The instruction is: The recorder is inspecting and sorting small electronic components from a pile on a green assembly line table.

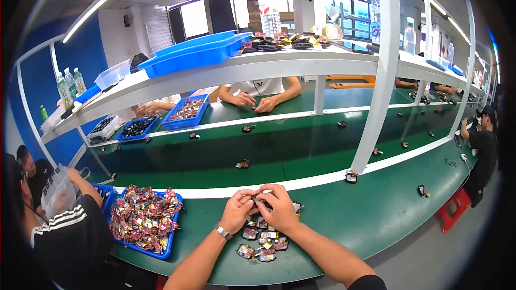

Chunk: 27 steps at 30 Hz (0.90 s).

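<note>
My left hand point(238, 212), with a metal watch on its wrist, and my right hand point(279, 210) meet over the green work surface point(333, 215). Their fingertips are pinched together on a small dark piece point(257, 200), mostly hidden by the fingers. Just beneath lies a loose cluster of small electronic modules point(265, 239) with black edges, reddish parts and yellow-and-white labels. To the left of my hands, a blue tray point(176, 227) is heaped with reddish circuit parts point(142, 217).
Beyond a white rail point(209, 193), a green conveyor belt point(301, 156) carries scattered modules point(243, 164). A white post point(376, 86) rises at right, supporting a shelf with blue trays point(188, 56). Co-workers sit at left, right and opposite; a red stool point(455, 209) stands at right.
</note>
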Each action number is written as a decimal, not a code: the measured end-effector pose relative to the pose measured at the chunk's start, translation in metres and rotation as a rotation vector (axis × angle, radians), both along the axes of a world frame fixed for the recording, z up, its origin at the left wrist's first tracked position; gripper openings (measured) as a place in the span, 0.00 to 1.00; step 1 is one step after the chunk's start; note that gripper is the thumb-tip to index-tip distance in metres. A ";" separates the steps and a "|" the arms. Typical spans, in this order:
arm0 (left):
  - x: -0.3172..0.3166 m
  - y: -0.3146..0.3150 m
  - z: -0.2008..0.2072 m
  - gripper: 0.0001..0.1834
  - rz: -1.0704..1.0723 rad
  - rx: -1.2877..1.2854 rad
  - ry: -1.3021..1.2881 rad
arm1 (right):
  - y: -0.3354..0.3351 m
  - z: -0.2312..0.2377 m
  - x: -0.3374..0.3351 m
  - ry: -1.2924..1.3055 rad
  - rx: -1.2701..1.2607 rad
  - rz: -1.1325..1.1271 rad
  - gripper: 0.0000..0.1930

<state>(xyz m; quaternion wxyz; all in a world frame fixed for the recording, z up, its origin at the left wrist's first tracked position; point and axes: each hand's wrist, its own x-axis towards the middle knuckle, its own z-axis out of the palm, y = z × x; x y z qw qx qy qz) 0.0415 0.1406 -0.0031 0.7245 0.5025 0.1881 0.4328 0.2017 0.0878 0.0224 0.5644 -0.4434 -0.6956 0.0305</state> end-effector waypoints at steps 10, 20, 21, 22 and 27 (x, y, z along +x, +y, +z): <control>0.004 -0.003 0.006 0.14 0.019 -0.031 0.009 | 0.002 0.000 -0.004 -0.132 0.132 -0.188 0.07; 0.001 0.000 0.004 0.13 0.038 -0.020 0.039 | 0.002 0.000 -0.005 -0.324 0.082 -0.203 0.08; 0.001 0.000 0.003 0.13 0.042 -0.017 0.057 | 0.001 0.000 -0.005 -0.340 0.043 -0.201 0.07; 0.001 -0.001 0.004 0.13 0.043 -0.018 0.056 | 0.002 -0.001 -0.005 -0.341 0.043 -0.201 0.07; 0.003 -0.001 0.006 0.12 0.050 -0.022 0.049 | 0.006 -0.006 -0.002 -0.313 0.099 -0.175 0.07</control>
